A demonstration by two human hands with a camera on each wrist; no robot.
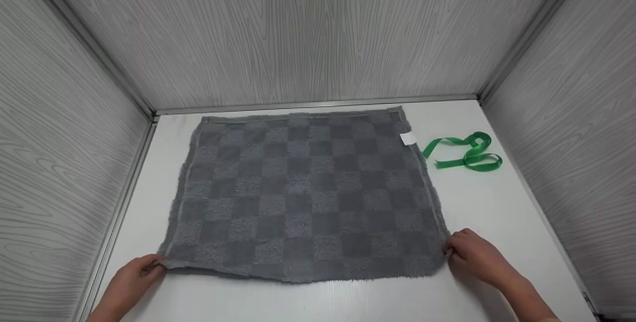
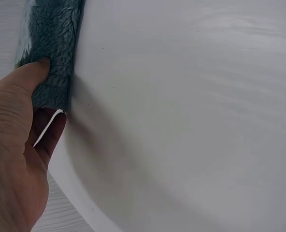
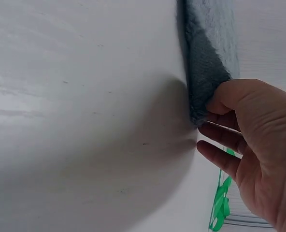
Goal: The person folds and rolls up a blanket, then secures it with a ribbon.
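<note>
A grey checkered towel (image 1: 308, 193) lies spread flat on the white table (image 1: 318, 302). My left hand (image 1: 134, 275) pinches its near left corner, and the left wrist view shows the thumb pressed on the fluffy towel edge (image 2: 53, 53) held by my left hand (image 2: 41, 92). At the near right corner my right hand (image 1: 472, 252) pinches the cloth. In the right wrist view my right hand (image 3: 220, 113) grips the towel corner (image 3: 208, 53) with the thumb on top and fingers beneath.
A green ribbon (image 1: 467, 153) lies loosely coiled on the table to the right of the towel, also glimpsed as the ribbon (image 3: 220, 203) under my right hand. Grey wood-grain walls (image 1: 308, 34) enclose the table at the back and both sides. A small white label (image 1: 407, 138) sits at the towel's far right.
</note>
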